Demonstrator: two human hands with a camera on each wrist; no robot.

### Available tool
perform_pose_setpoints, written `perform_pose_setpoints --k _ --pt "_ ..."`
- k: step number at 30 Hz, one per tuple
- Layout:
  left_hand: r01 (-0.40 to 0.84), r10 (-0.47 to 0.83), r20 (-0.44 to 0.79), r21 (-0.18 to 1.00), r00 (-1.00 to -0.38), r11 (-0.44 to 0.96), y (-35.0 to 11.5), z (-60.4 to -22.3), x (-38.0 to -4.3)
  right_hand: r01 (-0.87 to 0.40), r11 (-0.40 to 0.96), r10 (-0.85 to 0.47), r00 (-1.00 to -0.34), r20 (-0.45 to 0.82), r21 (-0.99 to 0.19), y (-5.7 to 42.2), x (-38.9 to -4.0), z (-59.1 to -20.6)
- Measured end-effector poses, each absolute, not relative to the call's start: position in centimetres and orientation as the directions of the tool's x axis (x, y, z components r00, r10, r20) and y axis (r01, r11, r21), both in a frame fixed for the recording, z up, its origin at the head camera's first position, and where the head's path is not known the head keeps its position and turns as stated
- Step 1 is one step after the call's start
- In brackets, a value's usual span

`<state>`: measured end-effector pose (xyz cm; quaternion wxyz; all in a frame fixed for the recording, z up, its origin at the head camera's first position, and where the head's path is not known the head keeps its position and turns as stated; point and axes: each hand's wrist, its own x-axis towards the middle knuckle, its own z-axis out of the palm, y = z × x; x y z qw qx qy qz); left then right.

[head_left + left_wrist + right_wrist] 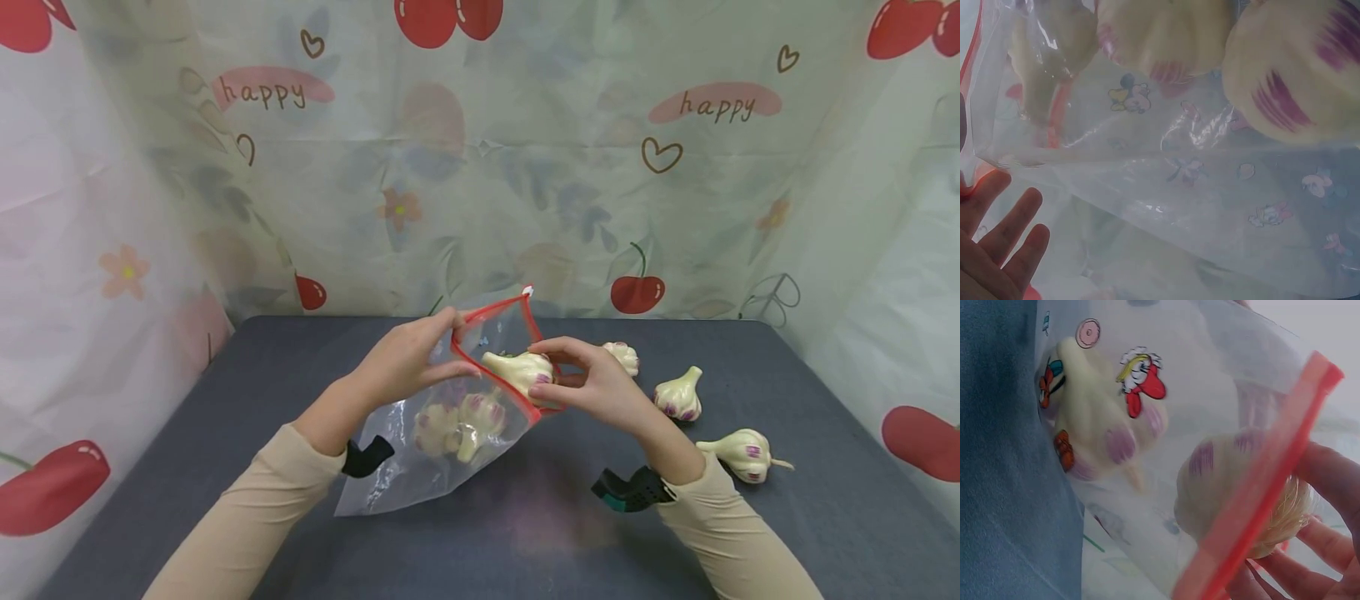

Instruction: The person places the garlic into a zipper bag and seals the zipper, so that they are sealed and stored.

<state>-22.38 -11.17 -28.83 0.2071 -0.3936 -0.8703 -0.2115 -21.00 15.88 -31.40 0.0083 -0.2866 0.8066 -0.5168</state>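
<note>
A clear zip bag (420, 487) with a red zip edge slants over the table, its mouth spread toward the upper right. My left hand (397, 358) grips the bag's rim between thumb and fingers. At the mouth, my right hand (600, 383) holds a garlic bulb (521, 371) by its root end, stem pointing into the bag. In the right wrist view this garlic bulb (1207, 481) shows behind the red zip edge (1260, 494). Lower in the bag lie garlic bulbs (480, 414), seen through the plastic with purple streaks (1282, 100).
To the right on the dark table (300, 550) lie three loose garlic bulbs: one (624, 357) partly behind the right hand, one (678, 396) with its stem up, and one (746, 456) beside the right sleeve. A printed curtain (480, 208) hangs behind and at both sides.
</note>
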Motion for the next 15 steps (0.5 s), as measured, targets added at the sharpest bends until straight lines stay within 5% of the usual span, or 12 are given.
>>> perform_pose_setpoints --k 15 --pt "0.786 0.601 0.534 0.231 -0.595 0.573 -11.1 -28.4 -22.0 -0.422 0.277 -0.468 -0.844 0.262 -0.863 13.9 -21.5 -32.2"
